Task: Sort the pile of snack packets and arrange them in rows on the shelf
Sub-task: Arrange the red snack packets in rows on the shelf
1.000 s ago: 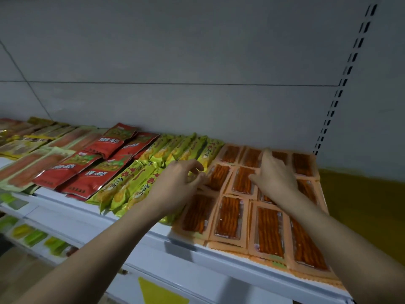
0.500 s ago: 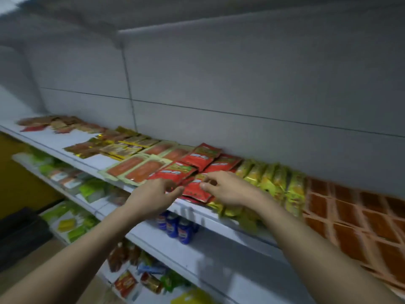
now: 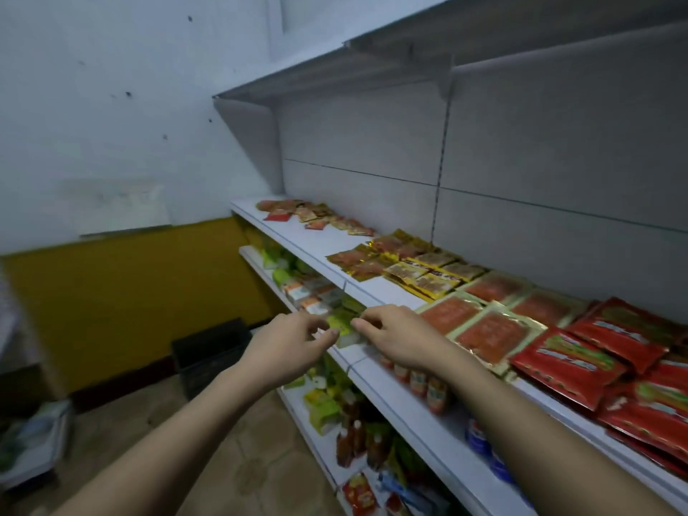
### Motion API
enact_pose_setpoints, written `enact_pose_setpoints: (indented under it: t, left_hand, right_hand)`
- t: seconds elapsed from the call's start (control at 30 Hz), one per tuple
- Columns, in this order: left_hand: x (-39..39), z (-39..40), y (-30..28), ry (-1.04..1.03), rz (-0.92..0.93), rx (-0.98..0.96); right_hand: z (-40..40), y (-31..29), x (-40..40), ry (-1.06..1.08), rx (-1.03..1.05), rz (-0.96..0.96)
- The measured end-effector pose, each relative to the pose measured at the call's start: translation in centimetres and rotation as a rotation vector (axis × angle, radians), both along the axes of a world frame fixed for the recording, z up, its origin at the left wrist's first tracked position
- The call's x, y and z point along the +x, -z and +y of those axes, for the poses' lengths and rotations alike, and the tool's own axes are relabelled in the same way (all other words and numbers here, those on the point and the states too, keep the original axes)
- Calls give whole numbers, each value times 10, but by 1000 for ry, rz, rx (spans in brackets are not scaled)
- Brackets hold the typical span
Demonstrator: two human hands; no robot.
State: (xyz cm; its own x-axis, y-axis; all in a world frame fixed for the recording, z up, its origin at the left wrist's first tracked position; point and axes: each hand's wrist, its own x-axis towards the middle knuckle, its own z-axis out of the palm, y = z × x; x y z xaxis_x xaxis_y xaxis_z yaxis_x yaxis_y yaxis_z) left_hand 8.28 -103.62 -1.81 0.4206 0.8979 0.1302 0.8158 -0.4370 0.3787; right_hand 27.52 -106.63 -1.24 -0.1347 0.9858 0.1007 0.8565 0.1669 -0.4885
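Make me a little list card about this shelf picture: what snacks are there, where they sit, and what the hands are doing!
place: white shelf against a grey panel wall
far end: loose pile of small packets
next: gold-edged packets
middle: green-edged packets with orange filling, lying flat in rows
nearest: red packets, overlapping
left hand: in front of the shelf edge, fingers loosely curled, holding nothing visible
right hand: at the shelf's front edge beside the green-edged packets, nothing visible in it
below: lower shelves with bottles and other packets
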Motion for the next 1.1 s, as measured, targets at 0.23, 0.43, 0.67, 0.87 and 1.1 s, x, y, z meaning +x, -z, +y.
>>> enact_pose_setpoints:
  t: [0.23,0.43,0.67,0.87,1.1]
  left_hand:
    - [-35,124,13,-102,27,42]
    - [-46,249,9,-174,80,27]
    - [-59,360,17,-220,84,25]
    - [-105,461,22,-259,41,52]
    - [-163,606,33,-215,-23,60]
  right_hand:
    - [147,17,-48,-64,3,30]
    - [272,14,-61,-63,28,106]
    - [391,16,-84,-42,22,112]
    - [494,22,-118,-18,21,88]
    - [626,33,-182,4,16,82]
